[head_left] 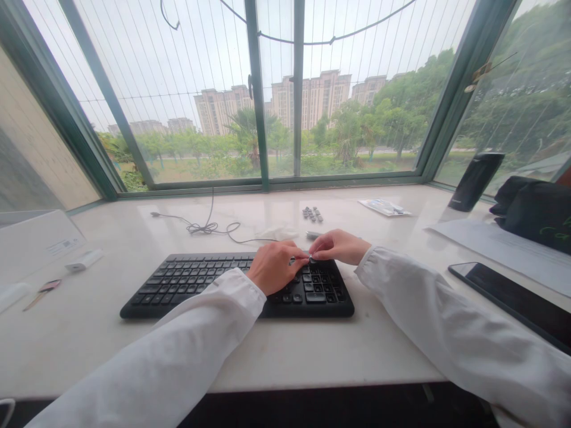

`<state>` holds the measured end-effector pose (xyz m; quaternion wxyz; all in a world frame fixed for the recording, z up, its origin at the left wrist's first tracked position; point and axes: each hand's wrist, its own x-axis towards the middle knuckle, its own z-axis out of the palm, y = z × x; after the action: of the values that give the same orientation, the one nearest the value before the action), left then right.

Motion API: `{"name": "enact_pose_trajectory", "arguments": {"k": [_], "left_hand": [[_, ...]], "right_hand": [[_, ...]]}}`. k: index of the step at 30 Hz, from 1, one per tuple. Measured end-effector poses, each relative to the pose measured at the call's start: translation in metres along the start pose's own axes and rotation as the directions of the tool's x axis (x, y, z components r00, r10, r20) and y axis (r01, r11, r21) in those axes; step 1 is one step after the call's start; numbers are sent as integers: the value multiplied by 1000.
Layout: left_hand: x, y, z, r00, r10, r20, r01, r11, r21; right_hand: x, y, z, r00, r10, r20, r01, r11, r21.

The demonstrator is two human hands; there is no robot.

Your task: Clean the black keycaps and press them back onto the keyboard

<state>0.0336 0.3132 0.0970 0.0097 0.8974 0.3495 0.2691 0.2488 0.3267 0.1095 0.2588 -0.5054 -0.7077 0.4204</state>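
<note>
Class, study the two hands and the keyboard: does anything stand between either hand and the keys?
Nothing visible does. The left hand and right hand are already at the keyboard, fingertips close together near its upper right. The cable and small grey pieces lie beyond it, not in between.

On the worktop (pixel 285 353), the keyboard (pixel 187 279) lies before the window (pixel 263 119). Behind the keyboard, a cable (pixel 207 227) sits toward the left; farther right comes a cluster of what look like keycaps (pixel 317 215), then a flat packet (pixel 384 207). Right of the keyboard lies a phone (pixel 513 297), a paper sheet (pixel 499 246) behind it. A box (pixel 27 246) stands far left.
</note>
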Motion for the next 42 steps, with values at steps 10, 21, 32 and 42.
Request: {"name": "enact_pose_trajectory", "arguments": {"k": [10,21,32,42], "left_hand": [[-1,-1,1,1000,7,2,-7,1000,-4],[0,-1,-7,995,98,22,-99,994,50],[-1,1,-12,978,191,78,-200,972,123],[-2,-1,-10,980,187,74,-194,977,93]], "right_hand": [[-1,0,3,1000,-18,-10,17,999,-52],[1,3,5,998,-32,-56,27,996,-87],[-6,-1,-5,991,-67,112,70,997,-24],[-8,1,-3,986,-139,91,159,949,-272]]}}
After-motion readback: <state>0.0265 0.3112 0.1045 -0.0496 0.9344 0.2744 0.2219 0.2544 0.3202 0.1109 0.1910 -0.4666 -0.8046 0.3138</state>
